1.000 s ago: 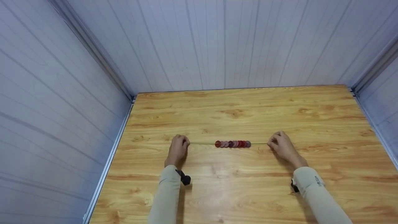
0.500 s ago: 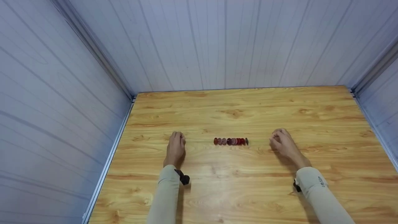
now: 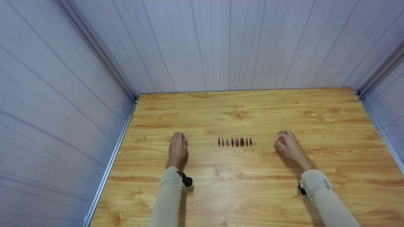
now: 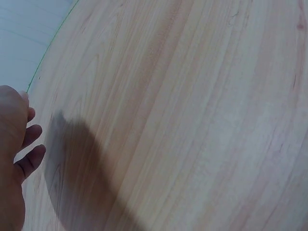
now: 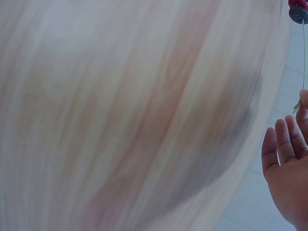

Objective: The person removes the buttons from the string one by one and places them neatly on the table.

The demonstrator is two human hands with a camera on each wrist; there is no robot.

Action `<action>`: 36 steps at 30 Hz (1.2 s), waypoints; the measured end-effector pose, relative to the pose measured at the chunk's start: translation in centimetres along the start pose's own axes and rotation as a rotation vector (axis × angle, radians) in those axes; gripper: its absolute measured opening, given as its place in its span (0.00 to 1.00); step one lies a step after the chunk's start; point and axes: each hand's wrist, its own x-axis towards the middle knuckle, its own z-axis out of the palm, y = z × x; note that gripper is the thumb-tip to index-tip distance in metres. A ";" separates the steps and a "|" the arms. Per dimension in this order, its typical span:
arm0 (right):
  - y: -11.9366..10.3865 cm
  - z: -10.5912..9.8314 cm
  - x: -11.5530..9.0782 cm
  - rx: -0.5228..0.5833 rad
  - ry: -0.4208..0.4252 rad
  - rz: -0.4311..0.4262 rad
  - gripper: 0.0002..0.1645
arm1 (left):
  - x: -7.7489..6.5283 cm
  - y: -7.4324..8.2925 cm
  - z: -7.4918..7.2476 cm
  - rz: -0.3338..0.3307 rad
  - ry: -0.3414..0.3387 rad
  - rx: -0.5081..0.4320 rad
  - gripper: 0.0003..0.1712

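Between the two hands a thin green string (image 4: 50, 42) is stretched, strung with a row of several small flat discs (image 3: 242, 142) in red, pinkish and dark tones. In the head view the discs stand edge-on with small gaps between them. My left hand (image 3: 178, 147) pinches the string's left end, which leaves the fingertips in the left wrist view. My right hand (image 3: 290, 148) pinches the other end, where a frayed green tail pokes out by the thumb. A dark disc (image 5: 299, 14) with a red one behind it shows at the top corner of the right wrist view.
A wood-grain tabletop (image 3: 240, 189) lies under both hands. Pale panel walls (image 3: 214, 44) close it in at the back and both sides. Long light sleeves (image 3: 170, 198) cover the forearms, with a black device (image 3: 187, 182) strapped at the left wrist.
Both hands have moved slightly apart and away from the body, with the string. The discs have turned from overlapping and face-up to edge-on, spaced along it.
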 end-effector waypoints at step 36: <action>0.5 0.4 -0.8 -0.212 -0.052 0.041 0.08 | -0.6 -0.4 0.8 0.082 -0.039 0.057 0.05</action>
